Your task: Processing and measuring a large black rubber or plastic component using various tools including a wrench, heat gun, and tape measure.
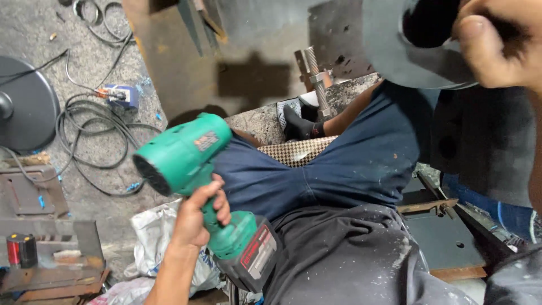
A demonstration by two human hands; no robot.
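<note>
The drill (192,169) is held in the left hand (197,212), left of the lap. The right hand (497,45) grips a disc (406,51) far right. Cables (90,124) lie on the floor (34,34) far left; a bag (152,231) lies near, beside the left hand.

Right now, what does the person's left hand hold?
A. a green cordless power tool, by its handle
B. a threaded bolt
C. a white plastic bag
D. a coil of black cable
A: the left hand is wrapped around the handle of the green cordless power tool, with its battery pack below the grip; the black cable lies untouched on the floor.
</note>
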